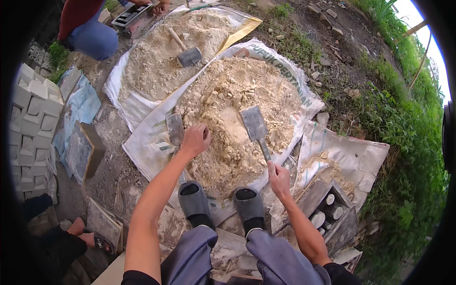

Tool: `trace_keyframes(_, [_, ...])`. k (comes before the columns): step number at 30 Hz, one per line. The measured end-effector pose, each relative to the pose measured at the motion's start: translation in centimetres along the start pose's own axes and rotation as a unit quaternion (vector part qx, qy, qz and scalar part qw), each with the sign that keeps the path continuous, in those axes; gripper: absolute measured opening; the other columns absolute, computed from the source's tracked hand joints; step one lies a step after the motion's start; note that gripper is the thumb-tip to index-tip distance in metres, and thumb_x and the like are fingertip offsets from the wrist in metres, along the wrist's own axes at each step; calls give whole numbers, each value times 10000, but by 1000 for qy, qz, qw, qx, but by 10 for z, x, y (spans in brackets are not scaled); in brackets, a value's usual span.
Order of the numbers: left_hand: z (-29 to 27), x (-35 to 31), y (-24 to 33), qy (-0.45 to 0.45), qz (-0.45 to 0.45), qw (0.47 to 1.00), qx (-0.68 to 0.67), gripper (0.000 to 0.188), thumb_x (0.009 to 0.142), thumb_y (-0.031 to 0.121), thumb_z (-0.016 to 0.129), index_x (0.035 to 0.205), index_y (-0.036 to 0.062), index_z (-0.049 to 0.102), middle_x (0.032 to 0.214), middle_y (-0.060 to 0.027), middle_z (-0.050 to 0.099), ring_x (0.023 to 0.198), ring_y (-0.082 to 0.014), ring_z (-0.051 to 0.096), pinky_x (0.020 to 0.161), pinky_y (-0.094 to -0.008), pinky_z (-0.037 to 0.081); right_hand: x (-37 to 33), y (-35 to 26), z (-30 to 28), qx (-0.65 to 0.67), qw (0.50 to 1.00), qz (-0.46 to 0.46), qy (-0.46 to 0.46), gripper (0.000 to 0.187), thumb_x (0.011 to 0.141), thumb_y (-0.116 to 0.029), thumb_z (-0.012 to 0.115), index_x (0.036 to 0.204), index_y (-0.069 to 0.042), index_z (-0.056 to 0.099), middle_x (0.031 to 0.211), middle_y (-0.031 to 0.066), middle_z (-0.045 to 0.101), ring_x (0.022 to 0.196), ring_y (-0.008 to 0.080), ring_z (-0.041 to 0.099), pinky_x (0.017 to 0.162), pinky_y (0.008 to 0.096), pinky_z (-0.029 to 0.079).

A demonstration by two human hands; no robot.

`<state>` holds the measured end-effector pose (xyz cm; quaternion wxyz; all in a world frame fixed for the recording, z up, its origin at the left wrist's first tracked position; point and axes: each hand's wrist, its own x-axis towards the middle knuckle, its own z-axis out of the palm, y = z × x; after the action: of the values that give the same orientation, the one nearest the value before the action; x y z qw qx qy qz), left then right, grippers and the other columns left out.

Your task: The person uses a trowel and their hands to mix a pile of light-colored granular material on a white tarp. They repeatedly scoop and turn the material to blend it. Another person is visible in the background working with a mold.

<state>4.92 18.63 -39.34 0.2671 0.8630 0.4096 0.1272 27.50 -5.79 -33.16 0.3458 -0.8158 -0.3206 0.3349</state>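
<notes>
My right hand (279, 178) is wrapped around the handle of a flat, rectangular metal trowel (254, 123). Its grey blade lies over a heap of pale, crumbly sand-like material (237, 90) with small lumps in it. My left hand (195, 140) hovers over the heap's left side, its fingers curled inward; whatever they hold, if anything, is hidden. Beside that hand a second grey flat blade (175, 128) rests on the white woven sack (154, 121) under the heap. My forearm covers part of what lies below that blade.
A mallet (189, 57) lies on another pale heap farther off. A co-worker (90, 35) crouches at a mould (130, 16). Pale blocks (35, 109) are stacked left; another person's foot (90, 237) is lower left. A box mould with cylinders (327, 211) stands right, near green plants (403, 156).
</notes>
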Motion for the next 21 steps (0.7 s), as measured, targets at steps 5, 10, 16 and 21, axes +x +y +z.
trace_keyframes(5, [2,-7,-4,39,-22,999,-11,246,800,151,617,986,11,537,947,-175,580,929,-354,557,835,-458,445,38,-78,22,145,987,-59,26,573,965,-469,516,708,43,542,519,97,427,481,166,378,491,382,329])
trace_keyframes(10, [13,7,15,56,11,998,-10,545,781,145,636,1269,8,434,1256,-214,460,1168,-387,474,1002,-446,409,40,16,44,-124,992,-38,-5,558,968,-458,503,704,32,550,578,155,534,497,312,459,547,434,395])
trace_keyframes(16, [3,20,23,-70,-30,996,50,885,792,345,716,1483,53,246,1526,-269,165,1393,-430,249,1141,-467,271,-9,41,22,50,963,177,-195,470,978,-454,504,717,-65,530,568,41,483,469,145,443,441,303,363])
trace_keyframes(21, [1,35,28,-133,-58,988,61,781,754,345,765,1407,98,413,1461,-259,315,1326,-420,354,1088,-474,336,-26,24,3,368,781,345,-368,333,1007,-433,463,847,-141,454,571,-84,290,440,25,251,391,188,218])
